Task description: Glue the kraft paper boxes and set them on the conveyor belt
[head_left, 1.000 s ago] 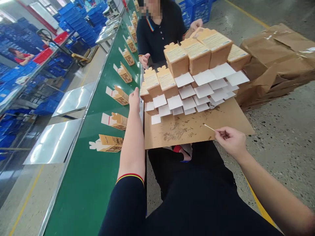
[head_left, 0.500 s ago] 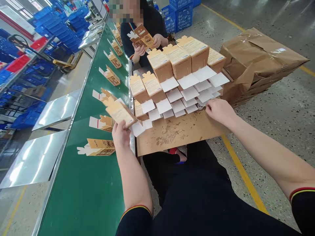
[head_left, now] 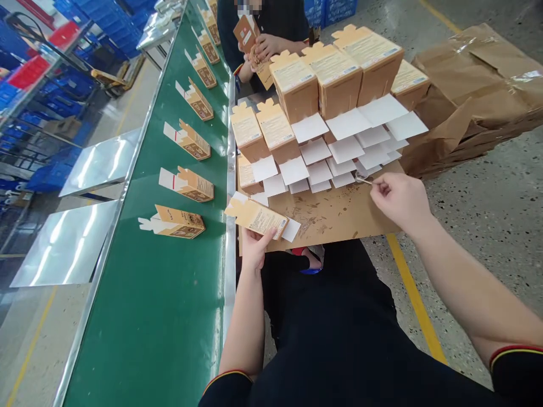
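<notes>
My left hand [head_left: 254, 247] is closed around a small tan carton [head_left: 263, 217], tilted over the near left corner of a brown board [head_left: 335, 217], with a white flap sticking out at its right end. My right hand [head_left: 396, 198] pinches a thin, pale stick-like thing [head_left: 365, 180], its far tip at the edge of the stacked cartons. I cannot make out its exact kind. The stacked cartons [head_left: 297, 85] lie in layers on the board, their white end flaps [head_left: 314, 151] pointing toward me.
A green conveyor belt [head_left: 156, 316] runs along the left, carrying a row of opened cartons [head_left: 182, 221]. Across the stack, a co-worker's hands [head_left: 269, 46] hold another carton. Brown paper-wrapped bundles [head_left: 475, 85] stand on the floor at right.
My left hand has brought the carton from above the belt's edge rightward over the board. My right hand has drawn back slightly from the stack, so the thin stick shows. The view has shifted.
</notes>
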Demonstrator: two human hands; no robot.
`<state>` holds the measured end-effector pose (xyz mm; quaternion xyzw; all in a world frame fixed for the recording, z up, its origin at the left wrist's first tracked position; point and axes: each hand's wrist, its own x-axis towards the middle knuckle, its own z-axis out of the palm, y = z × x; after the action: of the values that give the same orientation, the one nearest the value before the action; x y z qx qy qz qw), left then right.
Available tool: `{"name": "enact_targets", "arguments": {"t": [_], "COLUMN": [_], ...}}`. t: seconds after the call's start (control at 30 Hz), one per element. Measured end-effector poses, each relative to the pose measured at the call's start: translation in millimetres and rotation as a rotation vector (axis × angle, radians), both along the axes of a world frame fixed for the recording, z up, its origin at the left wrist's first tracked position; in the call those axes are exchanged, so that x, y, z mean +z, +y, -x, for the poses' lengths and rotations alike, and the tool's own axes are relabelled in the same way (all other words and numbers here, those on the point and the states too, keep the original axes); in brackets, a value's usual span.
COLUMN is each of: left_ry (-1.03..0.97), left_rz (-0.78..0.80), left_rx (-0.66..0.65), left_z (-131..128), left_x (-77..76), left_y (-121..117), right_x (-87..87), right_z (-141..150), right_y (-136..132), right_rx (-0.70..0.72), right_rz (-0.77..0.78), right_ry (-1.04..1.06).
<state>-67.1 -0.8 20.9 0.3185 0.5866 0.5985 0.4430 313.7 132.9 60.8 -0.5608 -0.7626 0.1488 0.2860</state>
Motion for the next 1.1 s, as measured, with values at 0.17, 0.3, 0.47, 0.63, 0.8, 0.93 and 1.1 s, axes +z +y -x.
{"name": "enact_targets", "arguments": {"t": [0.17, 0.3, 0.47, 0.63, 0.8, 0.93, 1.1], "left_ry": [0.062, 0.102, 0.133, 0.147, 0.212, 0.347, 0.527], "left_rz": [0.028, 0.027, 0.002, 0.001, -0.031, -0.045, 0.0], "left_rx": [0.053, 0.056, 0.069, 0.084, 0.076, 0.096, 0.151], "left_z": [-4, -5, -12, -17, -24, -36, -45], "left_x": [-7.5, -9.4, -6.1, -4.1, -6.6, -13.6, -24.1], "left_y": [4, 3, 3, 3, -1, -8, -14], "right_x": [-32.6, -61.7, -78.7, -82.7, -76.0, -65.4, -57.9], "right_z": [73, 118, 123, 127, 128, 115, 94], "right_y": [-90, -114, -105, -113, -130, -133, -133], "right_rx": [0.199, 0.23, 0.266, 0.343, 0.406, 0.304, 0.219], "right_rz": [0.091, 0.088, 0.052, 0.059, 0.038, 0.004, 0.04], "right_ry": [0.305, 0.292, 0.224, 0.21, 0.325, 0.415, 0.455]}}
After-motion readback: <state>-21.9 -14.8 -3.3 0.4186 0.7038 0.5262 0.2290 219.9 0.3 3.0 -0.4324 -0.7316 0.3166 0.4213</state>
